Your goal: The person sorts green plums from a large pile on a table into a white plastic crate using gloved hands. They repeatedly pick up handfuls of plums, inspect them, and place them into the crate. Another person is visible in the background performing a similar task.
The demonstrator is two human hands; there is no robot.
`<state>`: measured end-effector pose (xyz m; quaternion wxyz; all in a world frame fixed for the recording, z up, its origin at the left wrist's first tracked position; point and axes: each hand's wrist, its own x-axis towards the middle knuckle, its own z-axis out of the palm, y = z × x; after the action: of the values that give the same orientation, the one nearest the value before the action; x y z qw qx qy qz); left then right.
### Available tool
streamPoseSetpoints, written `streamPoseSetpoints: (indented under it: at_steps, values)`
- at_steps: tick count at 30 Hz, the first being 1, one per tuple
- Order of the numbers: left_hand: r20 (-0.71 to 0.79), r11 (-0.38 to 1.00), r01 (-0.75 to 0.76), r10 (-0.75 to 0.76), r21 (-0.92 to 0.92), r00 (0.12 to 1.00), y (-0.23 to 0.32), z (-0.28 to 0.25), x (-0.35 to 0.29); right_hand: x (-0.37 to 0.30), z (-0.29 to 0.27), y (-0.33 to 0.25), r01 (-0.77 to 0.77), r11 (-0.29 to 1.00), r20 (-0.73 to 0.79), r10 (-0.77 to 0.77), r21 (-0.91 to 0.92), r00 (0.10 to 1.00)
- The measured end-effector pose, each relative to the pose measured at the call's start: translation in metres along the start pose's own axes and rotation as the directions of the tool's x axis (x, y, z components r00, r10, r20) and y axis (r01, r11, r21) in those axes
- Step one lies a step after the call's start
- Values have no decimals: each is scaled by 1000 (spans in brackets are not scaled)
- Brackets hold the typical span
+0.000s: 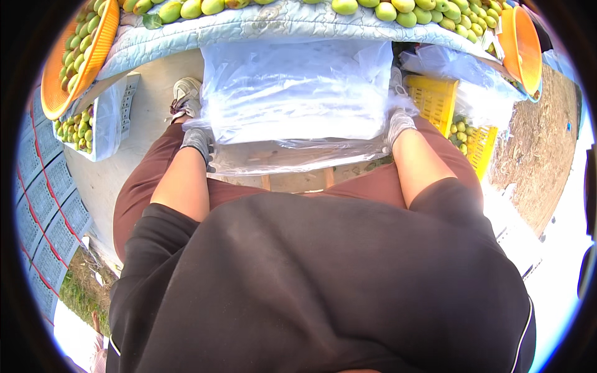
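A large sheet of clear plastic, like a bag or crate liner [292,93], spreads between my knees below the table edge. Its loose lower part hangs toward me in folds. My left hand [198,142], in a grey glove, is at the plastic's left edge with its fingers curled against it. At the right edge my right hand [399,126], gloved the same way, closes on the plastic, its fingers partly hidden. Between them the plastic is stretched wide. Whatever lies under the bright, glossy film cannot be made out clearly.
Green-yellow mangoes [345,6] line the quilted pale blue cover [273,25] ahead. Orange baskets [106,46] stand at both ends. A plastic-lined white crate [107,124] of fruit is at left, yellow crates [435,99] at right. Grey crates [56,186] are stacked far left.
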<state>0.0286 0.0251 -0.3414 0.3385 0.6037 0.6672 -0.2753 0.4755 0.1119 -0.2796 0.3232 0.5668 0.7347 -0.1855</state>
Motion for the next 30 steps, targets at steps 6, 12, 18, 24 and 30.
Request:
streamPoseSetpoints:
  at_steps: [6, 12, 18, 24, 30]
  values:
    - [8, 998, -5, 5, 56, 1000, -8, -15, 44, 42, 11, -12, 16, 998, 148, -7, -63, 989]
    - [-20, 992, -9, 11, 124, 1000, -26, -50, 87, 80, 4, -24, 71, 993, 197, -52, -91, 979]
    - [-8, 981, -3, 5, 195, 1000, -39, -87, 118, 102, 1, -37, 140, 987, 284, -112, -83, 952]
    - [45, 971, -10, -1, 241, 999, -49, -104, 166, 132, 5, -39, 171, 983, 410, -127, -73, 903]
    - [98, 957, -27, -2, 290, 995, -58, -111, 189, 155, 7, -36, 176, 983, 468, -129, -58, 874]
